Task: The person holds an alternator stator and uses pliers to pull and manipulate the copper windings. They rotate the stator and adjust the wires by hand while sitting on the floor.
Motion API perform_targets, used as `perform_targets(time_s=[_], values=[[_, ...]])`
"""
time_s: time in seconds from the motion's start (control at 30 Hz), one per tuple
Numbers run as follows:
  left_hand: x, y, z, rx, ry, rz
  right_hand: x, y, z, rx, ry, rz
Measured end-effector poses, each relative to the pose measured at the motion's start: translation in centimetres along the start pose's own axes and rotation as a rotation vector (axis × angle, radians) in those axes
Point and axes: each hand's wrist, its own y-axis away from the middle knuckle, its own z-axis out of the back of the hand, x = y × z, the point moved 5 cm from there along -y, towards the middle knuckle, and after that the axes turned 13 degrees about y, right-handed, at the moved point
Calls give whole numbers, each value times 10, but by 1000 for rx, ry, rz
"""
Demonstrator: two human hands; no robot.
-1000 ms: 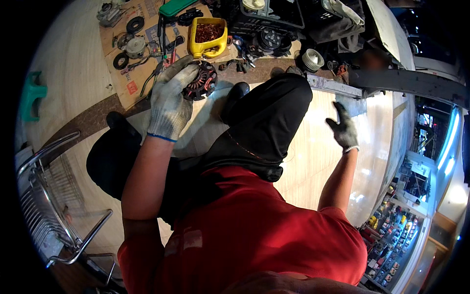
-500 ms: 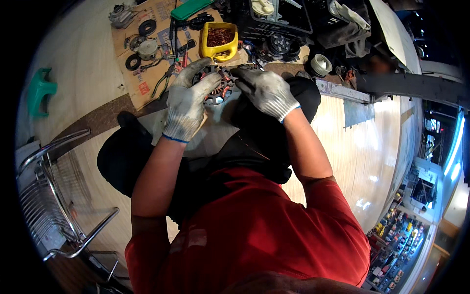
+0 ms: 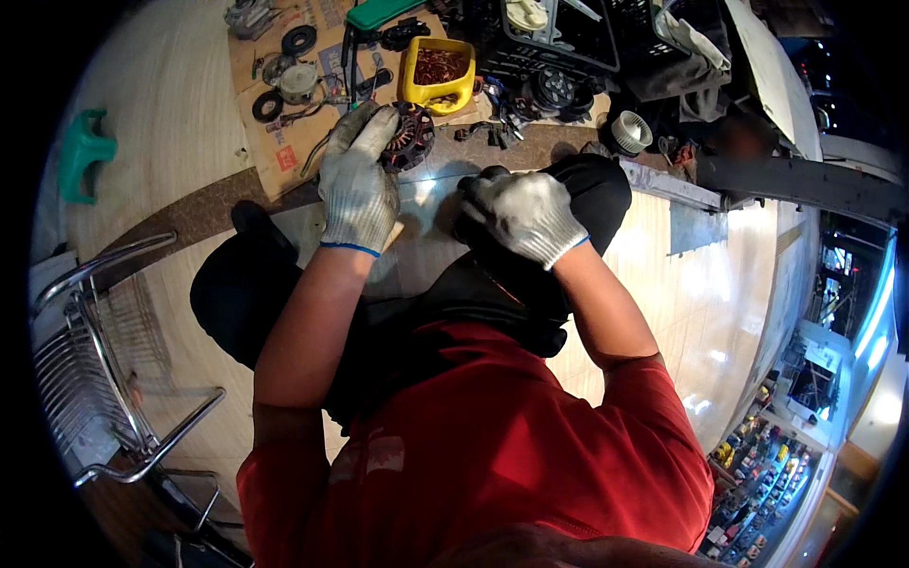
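My left hand (image 3: 360, 185), in a pale knitted work glove with dark-stained fingers, grips a round dark motor stator (image 3: 411, 137) with copper-coloured windings showing inside its ring. The stator is held just in front of the yellow container. My right hand (image 3: 530, 213), gloved the same way, is closed above my right knee, apart from the stator. Its fingers are dark and slightly blurred, so whatever they hold is hidden. Beyond the stator stands a cut-open yellow jug (image 3: 439, 98) with reddish-brown bits of wire in it.
Flattened cardboard (image 3: 248, 57) on the floor carries motor parts, black rings (image 3: 299, 40) and a green case (image 3: 377, 11). Black crates (image 3: 559, 47) stand behind. A white fan wheel (image 3: 631, 133) lies right, a green stool (image 3: 85, 156) left, a metal chair (image 3: 104, 369) lower left.
My right hand has drawn back from the stator toward my right knee and closed further. The stator has turned and tilted in my left hand. The whole view has shifted slightly.
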Motion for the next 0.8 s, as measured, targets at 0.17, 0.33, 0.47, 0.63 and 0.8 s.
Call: perform_targets(time_s=[0.17, 0.33, 0.47, 0.63, 0.8], values=[[7, -14, 12, 145, 131, 161, -61, 3, -5, -205, 113, -265], [9, 6, -8, 126, -138, 198, -101, 4, 24, -338, 149, -401], [6, 3, -6, 174, -503, -34, -99, 9, 55, -322, 202, -424], [0, -9, 8, -2, -419, -166, -60, 52, 72, -326, 186, -250], [-4, -8, 2, -82, -30, -119, -24, 89, 56, -200, 144, -110]])
